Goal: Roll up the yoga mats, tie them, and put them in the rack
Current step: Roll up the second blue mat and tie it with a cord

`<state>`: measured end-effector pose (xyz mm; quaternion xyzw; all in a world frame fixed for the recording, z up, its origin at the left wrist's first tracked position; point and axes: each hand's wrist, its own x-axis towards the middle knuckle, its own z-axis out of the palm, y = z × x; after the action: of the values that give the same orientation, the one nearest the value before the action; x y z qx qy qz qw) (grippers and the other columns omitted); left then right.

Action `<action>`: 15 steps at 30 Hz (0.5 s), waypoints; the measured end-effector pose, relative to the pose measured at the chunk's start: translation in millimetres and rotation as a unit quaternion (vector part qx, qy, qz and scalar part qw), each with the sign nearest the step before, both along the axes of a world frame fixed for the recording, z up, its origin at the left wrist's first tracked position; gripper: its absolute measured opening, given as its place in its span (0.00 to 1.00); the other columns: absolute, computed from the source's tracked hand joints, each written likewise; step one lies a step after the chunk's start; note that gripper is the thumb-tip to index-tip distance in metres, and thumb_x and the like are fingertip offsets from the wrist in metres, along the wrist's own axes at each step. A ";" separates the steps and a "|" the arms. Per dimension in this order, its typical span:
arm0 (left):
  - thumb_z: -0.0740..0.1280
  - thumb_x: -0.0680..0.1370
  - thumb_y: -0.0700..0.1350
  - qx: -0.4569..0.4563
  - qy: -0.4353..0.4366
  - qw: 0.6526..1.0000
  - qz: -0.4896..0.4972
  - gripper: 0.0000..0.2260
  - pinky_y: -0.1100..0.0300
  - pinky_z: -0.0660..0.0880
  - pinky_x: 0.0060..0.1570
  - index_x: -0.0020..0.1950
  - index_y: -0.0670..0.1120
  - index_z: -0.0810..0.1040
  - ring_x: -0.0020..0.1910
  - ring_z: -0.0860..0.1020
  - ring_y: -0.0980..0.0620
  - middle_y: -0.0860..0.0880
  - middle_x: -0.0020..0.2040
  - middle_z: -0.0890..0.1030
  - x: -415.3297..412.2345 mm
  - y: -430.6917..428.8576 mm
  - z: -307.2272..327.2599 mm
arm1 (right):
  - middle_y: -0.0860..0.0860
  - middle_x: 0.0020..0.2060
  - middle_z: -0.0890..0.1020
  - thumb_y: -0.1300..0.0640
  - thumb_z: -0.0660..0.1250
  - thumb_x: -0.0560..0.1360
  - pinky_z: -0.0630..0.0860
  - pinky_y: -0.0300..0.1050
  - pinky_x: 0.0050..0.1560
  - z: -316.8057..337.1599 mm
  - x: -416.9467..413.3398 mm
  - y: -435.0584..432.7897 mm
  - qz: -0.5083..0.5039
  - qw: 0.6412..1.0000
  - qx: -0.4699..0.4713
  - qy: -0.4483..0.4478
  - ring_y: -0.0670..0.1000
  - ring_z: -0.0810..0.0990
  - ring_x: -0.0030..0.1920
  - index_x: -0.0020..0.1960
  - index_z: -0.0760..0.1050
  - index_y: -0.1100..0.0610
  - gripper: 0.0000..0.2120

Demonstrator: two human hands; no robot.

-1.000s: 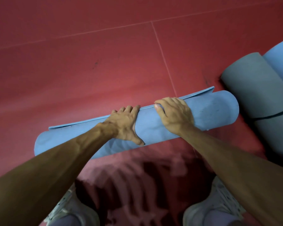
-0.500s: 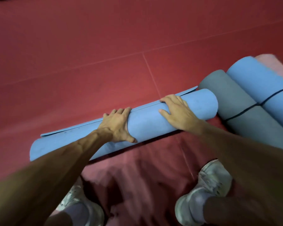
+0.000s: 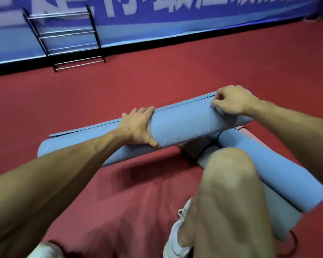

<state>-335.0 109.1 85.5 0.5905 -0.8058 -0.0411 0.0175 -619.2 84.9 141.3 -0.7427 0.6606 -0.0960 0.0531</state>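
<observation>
Red floor (image 3: pixel 157 81) fills most of the view and runs back to a blue banner (image 3: pixel 175 19) along the far wall. A black rack (image 3: pixel 67 40) with metal bars stands against that banner, well apart from the work; no mat shows on its bars.

A blue mat (image 3: pixel 185 125) lies across the floor in front of the person, rolled almost to its end, with the last flap showing along the far side. Its right end rests over two tied mats (image 3: pixel 268 164), one blue and one grey, which lie side by side with a dark cord (image 3: pixel 215 136) round them.

Left hand (image 3: pixel 138 125) grips the mat near mid-length, fingers curled over the top and thumb on the near side. Right hand (image 3: pixel 231 101) sits curled at the right end by the flap; whether it pinches the edge cannot be told.

Step judged: rolling is nearly done, tying not yet begun. Next move calls for keeping the roll tight while a tie goes round it. No loose tie is in view.
</observation>
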 end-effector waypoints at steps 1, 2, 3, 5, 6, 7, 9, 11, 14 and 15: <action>0.75 0.52 0.68 -0.004 -0.004 1.000 -0.017 0.52 0.44 0.68 0.55 0.71 0.52 0.61 0.60 0.71 0.43 0.49 0.63 0.73 -16.1 -1.9 6.4 | 0.56 0.43 0.81 0.53 0.64 0.76 0.64 0.43 0.43 3.1 -18.4 11.9 -0.024 1.000 -0.006 -0.003 0.57 0.77 0.50 0.48 0.79 0.56 0.09; 0.75 0.53 0.67 -0.006 -0.007 0.999 -0.034 0.52 0.44 0.68 0.56 0.71 0.52 0.60 0.60 0.71 0.43 0.49 0.64 0.73 -32.6 -3.6 11.2 | 0.56 0.41 0.81 0.52 0.63 0.77 0.65 0.44 0.43 3.0 -37.0 23.2 -0.046 0.999 -0.012 0.004 0.58 0.77 0.50 0.46 0.78 0.56 0.09; 0.75 0.53 0.67 -0.008 -0.010 0.999 -0.051 0.51 0.44 0.69 0.56 0.71 0.52 0.60 0.60 0.71 0.43 0.49 0.64 0.72 -49.5 -5.8 14.5 | 0.56 0.42 0.80 0.51 0.62 0.77 0.67 0.45 0.44 0.0 -56.0 35.1 -0.066 0.997 -0.012 0.024 0.58 0.77 0.50 0.44 0.77 0.55 0.09; 0.76 0.53 0.67 -0.007 -0.015 0.996 -0.087 0.50 0.43 0.69 0.56 0.70 0.52 0.61 0.60 0.71 0.43 0.49 0.64 0.72 -84.0 -11.2 18.3 | 0.57 0.42 0.80 0.50 0.61 0.77 0.69 0.47 0.45 -13.1 -94.1 63.0 -0.109 0.992 0.012 0.066 0.59 0.77 0.51 0.39 0.74 0.54 0.11; 0.76 0.53 0.67 -0.006 -0.015 0.995 -0.102 0.50 0.43 0.69 0.56 0.69 0.52 0.61 0.60 0.71 0.43 0.49 0.64 0.72 -100.7 -13.5 19.1 | 0.56 0.41 0.79 0.50 0.61 0.76 0.69 0.46 0.43 -21.5 -111.1 78.7 -0.129 0.988 0.030 0.075 0.59 0.77 0.49 0.38 0.74 0.54 0.12; 0.76 0.53 0.67 -0.005 -0.014 0.993 -0.114 0.50 0.43 0.69 0.56 0.69 0.52 0.61 0.60 0.71 0.43 0.49 0.64 0.72 -116.9 -14.5 19.6 | 0.55 0.39 0.78 0.49 0.61 0.76 0.69 0.46 0.42 -30.3 -126.9 94.2 -0.147 0.985 0.053 0.076 0.59 0.77 0.47 0.37 0.73 0.55 0.13; 0.76 0.53 0.66 -0.007 -0.016 0.990 -0.143 0.50 0.43 0.68 0.56 0.70 0.52 0.61 0.61 0.71 0.42 0.49 0.64 0.72 -150.7 -13.2 18.0 | 0.55 0.36 0.76 0.48 0.63 0.76 0.68 0.45 0.39 -53.5 -157.8 123.0 -0.192 0.974 0.105 0.056 0.58 0.76 0.42 0.34 0.70 0.55 0.15; 0.76 0.54 0.66 -0.006 -0.017 0.984 -0.176 0.51 0.44 0.67 0.56 0.71 0.54 0.59 0.61 0.70 0.43 0.50 0.65 0.71 -183.6 -8.4 14.2 | 0.57 0.40 0.80 0.50 0.64 0.74 0.70 0.45 0.39 -80.7 -185.6 146.6 -0.239 0.959 0.149 0.036 0.58 0.76 0.43 0.35 0.72 0.56 0.12; 0.76 0.53 0.67 0.007 -0.008 0.973 -0.232 0.51 0.45 0.69 0.53 0.71 0.55 0.61 0.61 0.71 0.43 0.51 0.65 0.71 -225.2 -3.5 6.7 | 0.61 0.50 0.82 0.49 0.64 0.74 0.72 0.45 0.44 -123.7 -217.8 171.5 -0.276 0.942 0.189 0.010 0.60 0.79 0.50 0.43 0.77 0.55 0.09; 0.76 0.52 0.68 0.015 -0.005 0.968 -0.252 0.51 0.45 0.70 0.53 0.70 0.56 0.61 0.61 0.71 0.44 0.52 0.65 0.72 -237.3 -3.0 4.2 | 0.61 0.52 0.81 0.50 0.64 0.75 0.70 0.44 0.44 -139.8 -225.0 177.8 -0.285 0.937 0.200 0.003 0.60 0.79 0.53 0.46 0.79 0.57 0.11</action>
<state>-572.3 106.0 89.7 0.3688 -0.9280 -0.0534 -0.0064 -844.2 262.7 1.5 -0.4976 0.8504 0.0291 0.1685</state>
